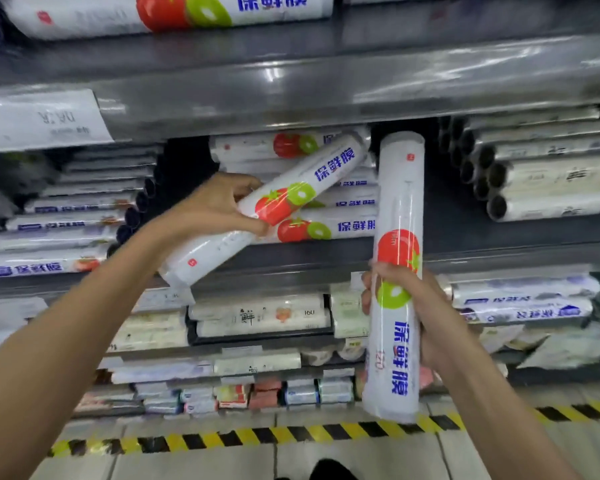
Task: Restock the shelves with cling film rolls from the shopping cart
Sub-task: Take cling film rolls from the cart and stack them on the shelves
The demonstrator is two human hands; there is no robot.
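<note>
Cling film: two rolls were in hand, both held up at the shelving. Right hand (416, 306) gripped the upright roll (400, 202), fingers curled round its lower half at the green fruit print, top end level with the middle shelf (291, 265) opening. Left hand (215, 209) gripped the tilted roll (312, 178), thumb and fingers wrapped round it beside the tomato print, upper end angled up-right into the same bay. It crossed in front of the stack (336, 226) of same-print rolls lying flat there; couldn't tell if it touched them. Blue-label rolls (66, 220) sat left of the stack, dark-core rolls (534, 174) right. Below were lower shelves of mixed packs and hazard tape (257, 434) on the floor. Above, a price tag (42, 119) hung on the upper shelf edge, with one more roll (167, 12) on top.
</note>
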